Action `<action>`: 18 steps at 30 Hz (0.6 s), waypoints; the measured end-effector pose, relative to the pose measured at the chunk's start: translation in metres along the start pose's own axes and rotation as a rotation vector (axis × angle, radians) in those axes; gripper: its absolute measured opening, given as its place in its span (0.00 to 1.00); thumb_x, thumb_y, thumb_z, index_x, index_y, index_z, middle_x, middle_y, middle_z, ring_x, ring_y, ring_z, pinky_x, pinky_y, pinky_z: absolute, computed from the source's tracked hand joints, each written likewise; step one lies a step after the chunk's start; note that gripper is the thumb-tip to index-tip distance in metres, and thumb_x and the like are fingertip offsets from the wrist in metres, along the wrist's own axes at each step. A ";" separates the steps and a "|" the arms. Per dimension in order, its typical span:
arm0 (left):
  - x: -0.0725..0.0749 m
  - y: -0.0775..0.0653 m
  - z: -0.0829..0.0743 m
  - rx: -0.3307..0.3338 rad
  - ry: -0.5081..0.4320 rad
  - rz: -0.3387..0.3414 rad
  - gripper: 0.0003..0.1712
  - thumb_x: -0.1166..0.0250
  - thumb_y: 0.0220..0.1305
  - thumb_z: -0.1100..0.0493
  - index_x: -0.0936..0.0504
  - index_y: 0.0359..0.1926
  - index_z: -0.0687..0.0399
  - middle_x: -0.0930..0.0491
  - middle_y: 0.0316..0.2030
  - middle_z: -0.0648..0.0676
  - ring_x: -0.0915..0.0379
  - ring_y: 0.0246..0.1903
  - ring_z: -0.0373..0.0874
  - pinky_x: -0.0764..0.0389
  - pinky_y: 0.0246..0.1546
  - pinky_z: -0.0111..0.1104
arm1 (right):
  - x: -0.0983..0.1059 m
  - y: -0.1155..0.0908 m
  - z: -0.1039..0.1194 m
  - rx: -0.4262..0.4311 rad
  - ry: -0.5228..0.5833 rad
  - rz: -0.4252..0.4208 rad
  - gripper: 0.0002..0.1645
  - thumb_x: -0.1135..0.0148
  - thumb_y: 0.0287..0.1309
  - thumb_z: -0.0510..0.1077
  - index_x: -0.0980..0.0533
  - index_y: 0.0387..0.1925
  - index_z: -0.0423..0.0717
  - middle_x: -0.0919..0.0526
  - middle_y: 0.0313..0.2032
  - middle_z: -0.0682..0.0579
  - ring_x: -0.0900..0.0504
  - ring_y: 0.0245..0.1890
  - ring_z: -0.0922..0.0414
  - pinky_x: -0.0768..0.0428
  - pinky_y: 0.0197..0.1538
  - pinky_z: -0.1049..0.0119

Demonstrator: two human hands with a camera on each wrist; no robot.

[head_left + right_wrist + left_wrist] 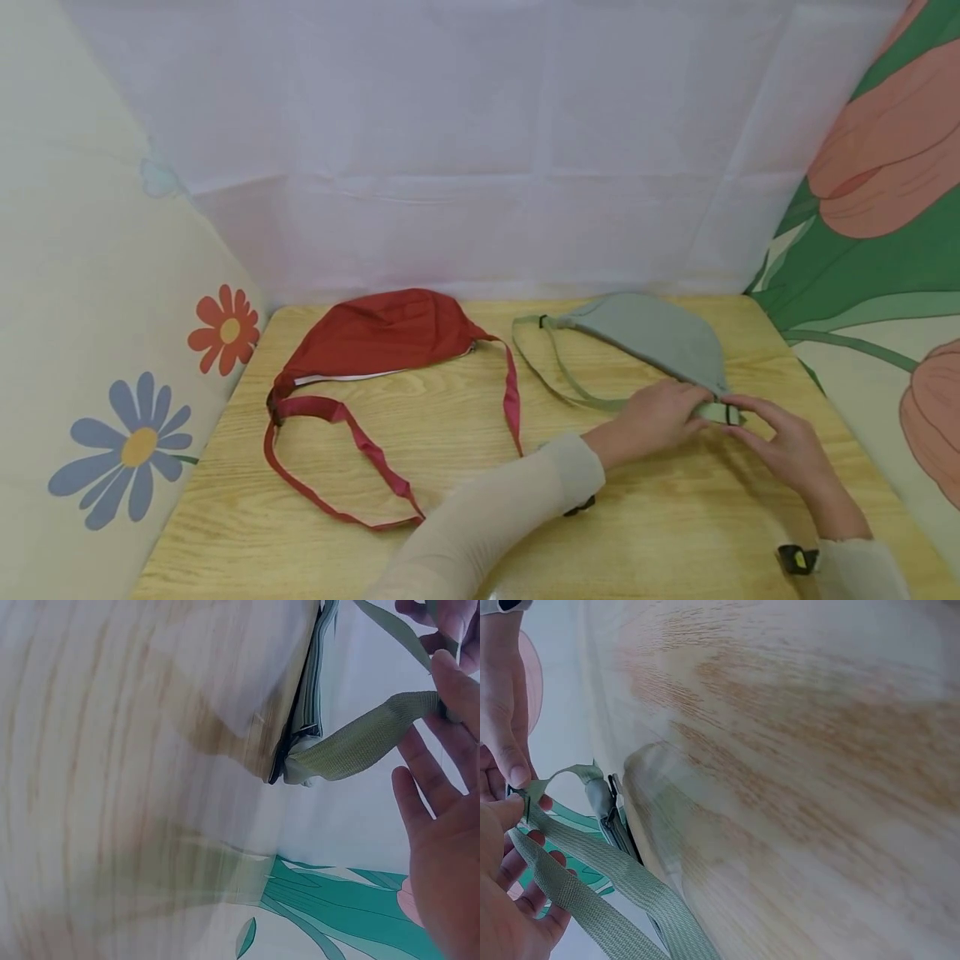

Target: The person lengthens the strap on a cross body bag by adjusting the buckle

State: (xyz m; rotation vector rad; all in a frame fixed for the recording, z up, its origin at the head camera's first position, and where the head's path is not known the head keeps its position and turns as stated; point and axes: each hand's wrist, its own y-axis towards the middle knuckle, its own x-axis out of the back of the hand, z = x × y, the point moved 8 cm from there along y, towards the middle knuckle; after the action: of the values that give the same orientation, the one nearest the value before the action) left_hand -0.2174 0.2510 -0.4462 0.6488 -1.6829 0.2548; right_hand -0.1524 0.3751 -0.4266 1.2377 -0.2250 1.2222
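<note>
A grey-green waist bag (pixel 652 329) lies at the back right of the table, its pale green strap (pixel 622 866) looping off to the left. At the bag's right end, my left hand (pixel 660 421) pinches the strap close to a dark slider buckle (pixel 727 414). My right hand (pixel 791 446) pinches the strap at that slider between thumb and fingers. In the right wrist view, the short strap end (pixel 360 742) bends up from the bag's corner to the right fingertips. Fingers partly cover the slider in both wrist views.
To the left, a red waist bag (pixel 390 333) with a white zip lies on the wooden table (pixel 337 567); its red strap (pixel 367 450) runs under the left forearm. A white cloth (pixel 450 150) hangs behind, and flower-patterned coverings flank both sides.
</note>
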 end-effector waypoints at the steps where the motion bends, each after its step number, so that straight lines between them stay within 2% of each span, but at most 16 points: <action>1: 0.000 0.000 0.000 0.003 -0.002 0.003 0.24 0.42 0.73 0.40 0.23 0.65 0.39 0.20 0.56 0.37 0.24 0.51 0.30 0.25 0.51 0.21 | 0.000 0.000 0.000 0.003 -0.002 0.000 0.32 0.21 0.38 0.28 0.17 0.51 0.43 0.12 0.46 0.48 0.34 0.56 0.87 0.37 0.56 0.90; 7: 0.000 0.001 -0.002 0.024 -0.012 0.005 0.24 0.44 0.73 0.38 0.24 0.65 0.35 0.21 0.57 0.35 0.26 0.53 0.30 0.26 0.52 0.22 | -0.002 0.000 -0.003 -0.009 -0.013 0.007 0.34 0.21 0.39 0.28 0.17 0.52 0.46 0.12 0.48 0.50 0.35 0.56 0.87 0.38 0.55 0.90; 11: 0.001 0.001 -0.002 0.029 -0.013 -0.001 0.24 0.44 0.73 0.38 0.24 0.65 0.35 0.21 0.57 0.34 0.26 0.54 0.30 0.26 0.53 0.21 | -0.002 0.000 -0.003 -0.039 -0.028 0.016 0.33 0.21 0.39 0.28 0.18 0.53 0.44 0.13 0.48 0.52 0.36 0.55 0.88 0.38 0.54 0.90; 18: 0.000 0.002 -0.003 0.032 -0.001 0.000 0.24 0.43 0.73 0.38 0.23 0.65 0.36 0.21 0.58 0.36 0.27 0.57 0.31 0.29 0.58 0.22 | -0.004 0.000 -0.002 -0.101 -0.052 0.042 0.30 0.20 0.42 0.31 0.18 0.52 0.44 0.13 0.43 0.45 0.35 0.50 0.88 0.35 0.49 0.87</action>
State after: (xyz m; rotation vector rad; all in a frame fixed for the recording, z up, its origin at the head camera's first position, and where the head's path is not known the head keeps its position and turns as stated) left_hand -0.2156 0.2542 -0.4447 0.6729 -1.6824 0.2823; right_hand -0.1548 0.3748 -0.4301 1.1832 -0.3479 1.2009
